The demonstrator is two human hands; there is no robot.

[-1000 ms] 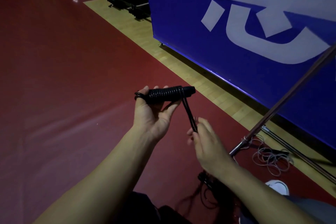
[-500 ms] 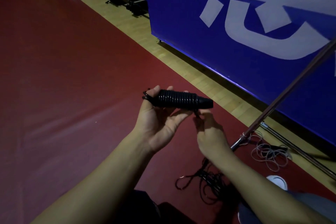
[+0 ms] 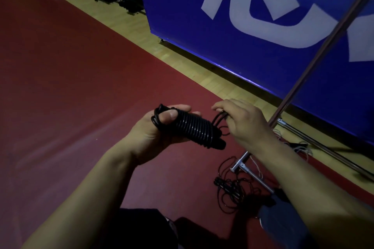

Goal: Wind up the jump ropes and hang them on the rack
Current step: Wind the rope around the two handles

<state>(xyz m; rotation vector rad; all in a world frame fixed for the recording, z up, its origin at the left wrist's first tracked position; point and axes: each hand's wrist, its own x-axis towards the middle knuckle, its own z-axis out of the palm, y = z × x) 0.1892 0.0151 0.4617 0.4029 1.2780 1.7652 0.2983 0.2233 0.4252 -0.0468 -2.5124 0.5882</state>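
The left hand (image 3: 162, 129) grips a black jump rope (image 3: 192, 129), its cord already coiled tight round the handles into a stubby bundle. The thumb is pressed over the looped end nearest the person, and the other fingers curl under it. The bundle's long axis runs from that thumb end down and to the right, so its free end points toward the right hand (image 3: 242, 121). That hand sits just beside the bundle's far end, fingers curled and pinching the last loose stretch of cord where it leaves the coils. The right hand is the one placed to make the next turn or tuck; the left only steadies.

The rack (image 3: 323, 46) stands to the right, beyond the right hand: a slanted metal pole rising toward the upper right, with foot bars lying along the floor (image 3: 70, 87). To hang the bundle it would have to travel rightward and up, I'd judge, and the air between hands and pole looks open. Down on the red floor near the rack's foot lies a tangle of more black rope (image 3: 232, 190), not yet wound, with a pale cord (image 3: 299, 145) further right. A blue banner (image 3: 202, 36) closes the far side, past a strip of wooden flooring; the left side is wide open floor.
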